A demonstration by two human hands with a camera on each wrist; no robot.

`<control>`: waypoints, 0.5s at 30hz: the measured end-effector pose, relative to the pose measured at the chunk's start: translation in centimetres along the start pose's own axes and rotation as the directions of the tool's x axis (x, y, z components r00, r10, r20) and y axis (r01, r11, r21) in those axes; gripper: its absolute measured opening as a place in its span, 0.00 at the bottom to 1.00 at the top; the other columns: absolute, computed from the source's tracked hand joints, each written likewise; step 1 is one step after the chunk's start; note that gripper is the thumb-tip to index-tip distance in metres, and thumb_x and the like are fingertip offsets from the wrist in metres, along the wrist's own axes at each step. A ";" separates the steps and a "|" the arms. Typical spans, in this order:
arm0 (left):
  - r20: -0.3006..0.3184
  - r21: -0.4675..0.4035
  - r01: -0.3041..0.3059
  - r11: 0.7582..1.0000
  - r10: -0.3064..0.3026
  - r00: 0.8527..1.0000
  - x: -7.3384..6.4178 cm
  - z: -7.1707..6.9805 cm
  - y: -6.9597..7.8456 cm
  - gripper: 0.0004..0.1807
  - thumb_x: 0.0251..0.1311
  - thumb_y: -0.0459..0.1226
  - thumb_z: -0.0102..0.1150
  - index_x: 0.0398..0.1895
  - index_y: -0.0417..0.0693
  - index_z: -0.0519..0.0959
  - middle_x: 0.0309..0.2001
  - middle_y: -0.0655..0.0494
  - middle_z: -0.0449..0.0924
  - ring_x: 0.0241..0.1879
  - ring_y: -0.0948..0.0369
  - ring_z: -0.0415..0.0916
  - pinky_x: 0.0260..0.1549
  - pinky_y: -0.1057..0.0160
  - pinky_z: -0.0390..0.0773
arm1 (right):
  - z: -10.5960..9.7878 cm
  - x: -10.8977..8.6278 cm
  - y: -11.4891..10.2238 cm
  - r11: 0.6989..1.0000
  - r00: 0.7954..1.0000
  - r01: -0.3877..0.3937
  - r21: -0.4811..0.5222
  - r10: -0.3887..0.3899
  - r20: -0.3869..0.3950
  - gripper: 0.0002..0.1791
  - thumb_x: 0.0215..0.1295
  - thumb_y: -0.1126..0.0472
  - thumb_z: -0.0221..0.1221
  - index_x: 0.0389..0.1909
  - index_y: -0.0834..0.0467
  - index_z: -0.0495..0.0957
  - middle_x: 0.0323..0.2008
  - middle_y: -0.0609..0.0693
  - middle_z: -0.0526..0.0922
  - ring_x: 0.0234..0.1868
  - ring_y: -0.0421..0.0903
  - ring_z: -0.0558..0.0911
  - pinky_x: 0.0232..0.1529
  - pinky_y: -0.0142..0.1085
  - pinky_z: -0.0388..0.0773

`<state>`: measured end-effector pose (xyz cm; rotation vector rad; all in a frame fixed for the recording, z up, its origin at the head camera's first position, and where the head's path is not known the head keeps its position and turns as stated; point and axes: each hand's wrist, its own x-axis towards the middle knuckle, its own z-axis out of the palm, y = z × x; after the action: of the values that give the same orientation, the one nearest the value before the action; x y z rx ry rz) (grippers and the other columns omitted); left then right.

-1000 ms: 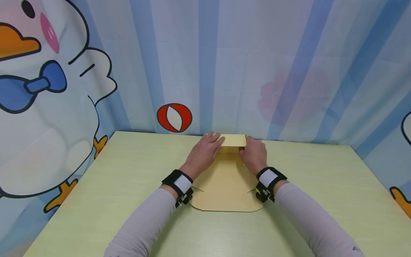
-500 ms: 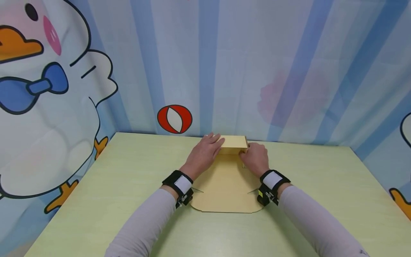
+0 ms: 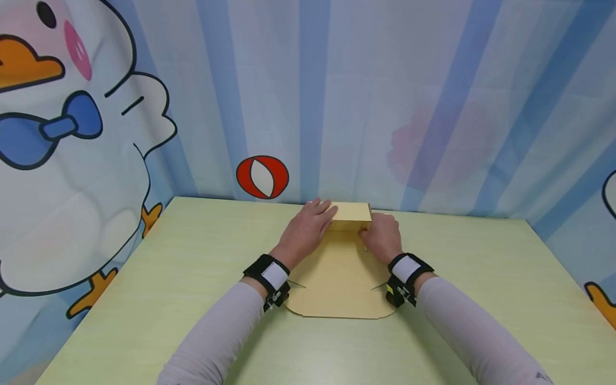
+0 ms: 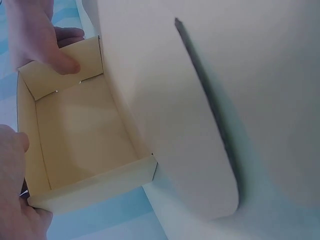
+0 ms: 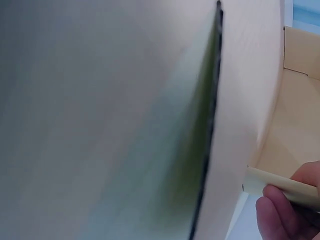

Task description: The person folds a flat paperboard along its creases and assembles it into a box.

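Observation:
A pale yellow cardboard box (image 3: 351,213), partly folded into shape, stands at the table's far edge with its hollow towards me. Its long flat panel (image 3: 341,272) lies towards me on the table, with a slit at each side and rounded front corners. My left hand (image 3: 303,230) holds the left corner, fingers laid over the top wall. At the right side wall, my right hand (image 3: 382,235) pinches the cardboard, thumb inside and fingers outside, as the right wrist view shows at the wall (image 5: 260,181). Seen from the left wrist, the box floor (image 4: 85,130) is bare.
The light green table (image 3: 481,278) extends to both sides of the cardboard. Behind it hangs a blue striped cloth (image 3: 346,107) printed with a duck (image 3: 67,203) and a red and white ball (image 3: 262,177).
My right hand has shifted slightly down and its fingers have moved down the box's right side wall. The right end of the top wall sits a little lower. My left hand has stayed put.

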<state>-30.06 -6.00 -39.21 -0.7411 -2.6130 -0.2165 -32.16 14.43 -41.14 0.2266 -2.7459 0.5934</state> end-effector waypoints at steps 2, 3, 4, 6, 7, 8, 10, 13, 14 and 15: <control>0.001 -0.001 0.000 1.000 0.000 1.000 0.1 0.0 0.0 0.22 0.73 0.41 0.51 0.68 0.52 0.72 0.68 0.52 0.74 0.70 0.50 0.68 0.71 0.53 0.65 | 0.1 0.0 0.1 1.000 1.000 0.001 -0.002 -0.001 -0.009 0.07 0.55 0.64 0.63 0.33 0.64 0.83 0.24 0.58 0.85 0.25 0.51 0.80 0.26 0.42 0.75; 0.002 -0.002 -0.001 1.000 0.001 1.000 0.1 0.0 0.1 0.22 0.73 0.41 0.51 0.68 0.52 0.73 0.68 0.52 0.74 0.70 0.51 0.68 0.71 0.53 0.65 | 0.1 -0.1 0.2 1.000 1.000 0.001 -0.002 -0.001 -0.009 0.07 0.55 0.64 0.63 0.33 0.64 0.83 0.24 0.58 0.85 0.25 0.51 0.80 0.26 0.42 0.75; 0.004 -0.002 -0.001 1.000 0.001 1.000 0.1 0.0 0.1 0.22 0.73 0.41 0.51 0.68 0.52 0.73 0.68 0.52 0.73 0.70 0.51 0.68 0.71 0.53 0.65 | 0.1 -0.1 0.3 1.000 1.000 -0.004 0.000 0.004 -0.008 0.07 0.55 0.64 0.63 0.32 0.64 0.83 0.25 0.58 0.85 0.25 0.51 0.80 0.26 0.42 0.75; 0.010 -0.009 -0.002 1.000 0.003 1.000 0.1 0.0 0.1 0.22 0.73 0.41 0.52 0.68 0.52 0.73 0.68 0.52 0.73 0.70 0.50 0.68 0.71 0.53 0.65 | 0.1 -0.3 0.5 1.000 1.000 -0.012 0.007 0.012 0.001 0.07 0.55 0.63 0.63 0.31 0.63 0.82 0.25 0.58 0.85 0.26 0.51 0.81 0.24 0.41 0.74; 0.013 -0.014 -0.005 1.000 0.005 1.000 0.1 0.0 0.1 0.22 0.73 0.40 0.52 0.68 0.52 0.73 0.68 0.51 0.73 0.70 0.50 0.68 0.70 0.52 0.65 | 0.0 -0.3 0.6 1.000 1.000 -0.017 0.019 0.017 0.009 0.07 0.55 0.62 0.64 0.31 0.63 0.82 0.25 0.58 0.85 0.25 0.50 0.80 0.23 0.40 0.73; 0.016 -0.016 -0.007 1.000 0.007 1.000 0.2 -0.1 0.1 0.22 0.72 0.40 0.52 0.68 0.51 0.73 0.68 0.51 0.73 0.70 0.50 0.68 0.70 0.52 0.66 | 0.0 -0.4 0.7 0.999 1.000 -0.023 0.029 0.022 0.018 0.07 0.56 0.62 0.64 0.31 0.62 0.81 0.25 0.57 0.85 0.25 0.50 0.80 0.22 0.38 0.71; 0.021 -0.014 -0.011 1.000 0.011 1.000 0.3 -0.3 0.2 0.22 0.72 0.40 0.52 0.68 0.51 0.73 0.67 0.51 0.74 0.70 0.49 0.69 0.69 0.52 0.67 | -0.2 -0.5 0.8 0.998 0.999 -0.026 0.051 0.024 0.036 0.07 0.56 0.62 0.64 0.29 0.62 0.80 0.24 0.56 0.84 0.23 0.48 0.79 0.20 0.36 0.68; 0.026 0.008 -0.015 1.000 0.015 1.000 0.5 -0.5 0.2 0.22 0.72 0.40 0.52 0.67 0.51 0.73 0.67 0.50 0.75 0.68 0.49 0.70 0.68 0.51 0.69 | -0.7 -0.4 1.0 0.998 0.997 -0.014 0.064 0.010 0.072 0.09 0.56 0.61 0.64 0.24 0.62 0.77 0.19 0.54 0.79 0.20 0.46 0.75 0.19 0.33 0.64; 0.027 0.016 -0.013 1.000 0.013 1.000 0.6 -0.6 0.2 0.21 0.72 0.40 0.52 0.67 0.51 0.73 0.66 0.50 0.75 0.68 0.49 0.71 0.67 0.51 0.70 | -1.0 -0.3 1.0 0.998 0.996 -0.008 0.062 0.003 0.088 0.10 0.57 0.60 0.65 0.23 0.62 0.76 0.18 0.54 0.78 0.19 0.46 0.74 0.18 0.33 0.63; 0.027 0.026 -0.012 1.000 0.012 1.000 0.7 -0.7 0.1 0.21 0.73 0.40 0.52 0.67 0.51 0.74 0.66 0.50 0.75 0.67 0.49 0.71 0.66 0.51 0.71 | -1.2 -0.3 1.0 0.998 0.995 0.002 0.064 -0.008 0.103 0.11 0.57 0.60 0.65 0.22 0.62 0.76 0.18 0.53 0.78 0.18 0.46 0.74 0.18 0.33 0.63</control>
<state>-30.33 -5.72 -38.26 -0.7553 -2.6309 -0.1695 -31.77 15.91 -40.57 0.2867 -2.8267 0.6863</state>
